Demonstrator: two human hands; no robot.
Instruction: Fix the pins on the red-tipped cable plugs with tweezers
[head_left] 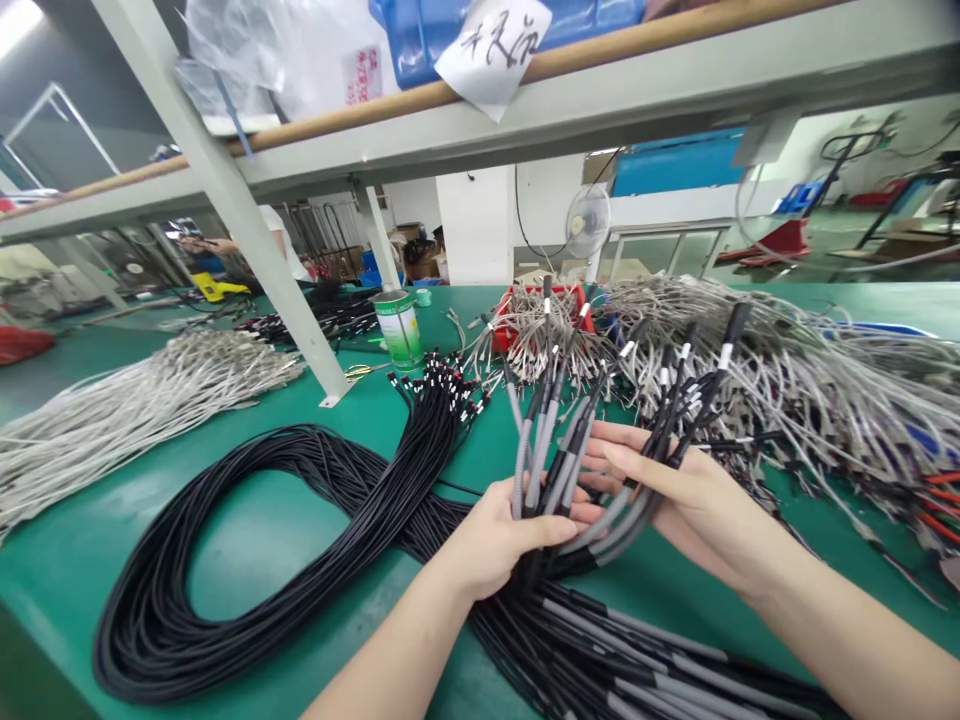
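Note:
My left hand [510,535] is closed round a bunch of grey-sleeved cables [541,445] with black ends. Beside it, my right hand [686,495] grips another part of the bunch, its black cable ends [679,400] with white bands pointing up and away. The thumb presses on these cables while some fingers reach behind the left hand's bunch. Below both hands, more black and grey-sleeved cables [637,650] run toward the front right. A large looped bundle of black cables [187,650] lies on the left, its small white-tipped ends [442,390] gathered at the back.
The green table [247,640] holds a heap of grey cables [795,400] at right, a red basket [510,300] of cables, a green can [400,330], scissors [360,371], and pale cables [165,390] at left. A slanted shelf post [247,220] stands behind the loop; a shelf crosses overhead.

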